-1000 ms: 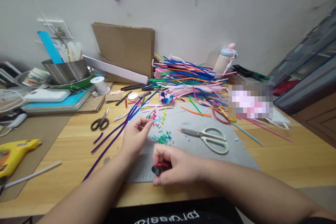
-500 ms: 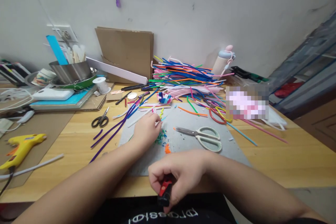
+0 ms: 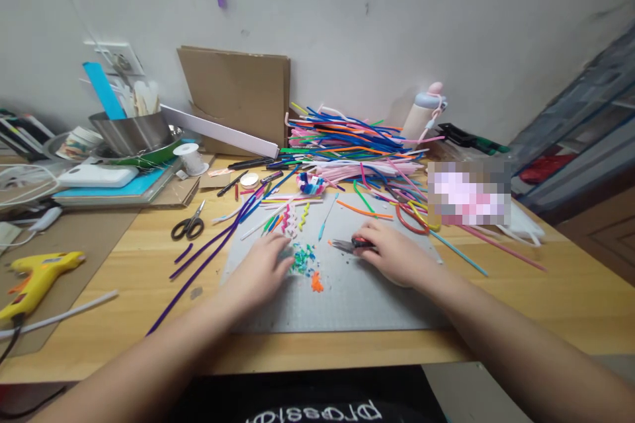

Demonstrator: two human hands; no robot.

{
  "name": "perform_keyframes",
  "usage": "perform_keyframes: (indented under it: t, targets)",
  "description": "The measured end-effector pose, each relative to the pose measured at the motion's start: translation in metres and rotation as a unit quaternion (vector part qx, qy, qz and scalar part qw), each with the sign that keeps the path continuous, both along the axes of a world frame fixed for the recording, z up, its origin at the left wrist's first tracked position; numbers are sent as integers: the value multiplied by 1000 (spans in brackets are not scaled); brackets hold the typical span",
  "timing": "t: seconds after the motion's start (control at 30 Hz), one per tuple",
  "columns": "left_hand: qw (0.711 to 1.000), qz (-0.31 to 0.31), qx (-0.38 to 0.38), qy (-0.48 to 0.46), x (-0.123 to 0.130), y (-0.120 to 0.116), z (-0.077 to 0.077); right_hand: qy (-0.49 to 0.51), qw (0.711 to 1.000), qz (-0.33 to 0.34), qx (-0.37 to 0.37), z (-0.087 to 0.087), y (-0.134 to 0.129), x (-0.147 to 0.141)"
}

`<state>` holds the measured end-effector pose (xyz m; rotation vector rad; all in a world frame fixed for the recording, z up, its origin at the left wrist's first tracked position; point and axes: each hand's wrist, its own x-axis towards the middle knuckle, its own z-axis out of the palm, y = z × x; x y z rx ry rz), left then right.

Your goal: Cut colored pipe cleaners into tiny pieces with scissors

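Observation:
On the grey mat (image 3: 377, 310), my left hand (image 3: 264, 264) rests with its thumb apart from its fingers, holding nothing. Green and blue clippings (image 3: 303, 259) lie right beside it, and orange clippings (image 3: 317, 283) are just nearer to me. My right hand (image 3: 391, 252) is closed on a small red and black object (image 3: 361, 242), whose kind I cannot make out. Under that hand are scissors (image 3: 342, 246); their blades show, their pale handles are hidden. A thin stick with a light blue end (image 3: 323, 228) lies between the hands. Twisted pink and white strips (image 3: 290, 218) lie beyond my left fingers.
Many coloured pipe cleaners (image 3: 352, 139) are heaped at the back. Black scissors (image 3: 188, 225) and long purple pipe cleaners (image 3: 198, 271) lie to the left. A yellow glue gun (image 3: 42, 274) is at far left. A bottle (image 3: 421, 115) stands at back right.
My right hand has moved from the table's front edge forward onto the scissors, carrying the red and black object. My left hand has drawn back, and the light blue stick lies free on the mat.

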<state>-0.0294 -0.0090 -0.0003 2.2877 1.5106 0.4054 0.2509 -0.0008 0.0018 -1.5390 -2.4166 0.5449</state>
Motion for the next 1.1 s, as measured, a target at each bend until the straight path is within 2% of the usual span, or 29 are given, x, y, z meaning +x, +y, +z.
perform_keyframes:
  t: [0.13,0.27,0.37,0.47,0.53,0.6,0.63,0.7,0.8,0.93,1.0,1.03,1.1]
  targets:
    - [998,20,-59,23,10,-30,-8,-12,1000,-15,-1,-14,-2,10]
    - [992,-30,-118,-27,19,-47,-12,-18,999,-28,-18,-14,4,27]
    - [990,-36,-121,-63,19,-42,-12,-4,998,-68,-3,-13,8,34]
    - [996,-9,-82,-46,17,-25,-10,30,993,-110,40,-9,5,23]
    - [996,-26,-82,-29,17,-14,-10,60,993,-88,47,-8,-2,6]
    - [995,-50,-80,-16,20,-5,-11,96,995,6,6,-10,-10,-14]
    - [995,-58,-75,-11,23,-2,-12,82,996,29,-14,-12,-13,-24]
    - [996,-61,-60,0,27,1,-15,40,998,20,-34,-18,-18,-40]
    - [996,-68,-54,8,29,0,-18,-1,997,26,-75,-24,-25,-54]
    - [989,-98,-105,-19,24,-14,-11,61,982,138,-116,-19,-35,-54]
    - [984,-103,-140,-47,20,-23,-4,119,973,169,-104,-13,-32,-46]
    - [983,-91,-145,-62,18,-26,-1,139,973,163,-80,-9,-26,-41]
    - [986,-58,-135,-79,16,-28,3,124,986,107,1,-3,-6,-33]
